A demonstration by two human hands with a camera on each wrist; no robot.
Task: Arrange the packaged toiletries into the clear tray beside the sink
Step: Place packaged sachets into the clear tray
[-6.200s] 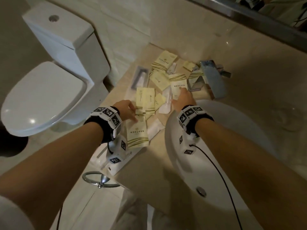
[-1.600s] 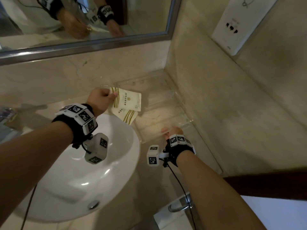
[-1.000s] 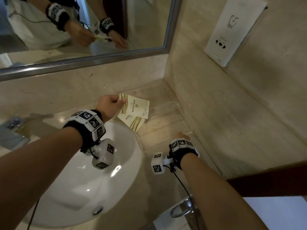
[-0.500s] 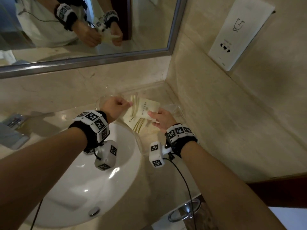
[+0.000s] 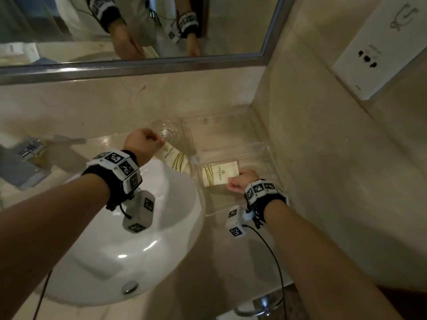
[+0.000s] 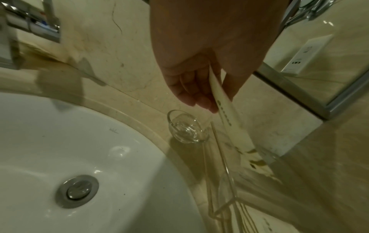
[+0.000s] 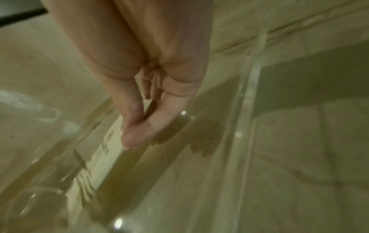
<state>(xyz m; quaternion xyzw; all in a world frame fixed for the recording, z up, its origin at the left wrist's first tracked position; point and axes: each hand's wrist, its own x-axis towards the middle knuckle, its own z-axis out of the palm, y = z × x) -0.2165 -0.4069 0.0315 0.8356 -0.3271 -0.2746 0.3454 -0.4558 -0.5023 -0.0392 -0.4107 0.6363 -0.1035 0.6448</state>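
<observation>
A clear tray [image 5: 265, 148] sits on the counter right of the sink, in the wall corner. My right hand [image 5: 240, 181] pinches a cream packet with gold stripes [image 5: 220, 173] low inside the tray's near part; thumb and finger close on the packet [image 7: 111, 146] in the right wrist view. My left hand [image 5: 143, 142] pinches a second striped packet [image 5: 172, 157] above the tray's left wall, hanging down over the tray rim [image 6: 221, 159] in the left wrist view, where the packet [image 6: 231, 126] is seen edge-on.
A small clear glass dish [image 5: 167, 131] stands just behind my left hand, against the tray. The white sink basin [image 5: 138, 239] fills the left foreground, a chrome tap [image 5: 30, 148] at far left. Mirror and walls close in behind and right.
Half a second ago both hands held the packets together above the tray. Now the right hand has drawn one packet away and lowered it into the tray; the left keeps the other.
</observation>
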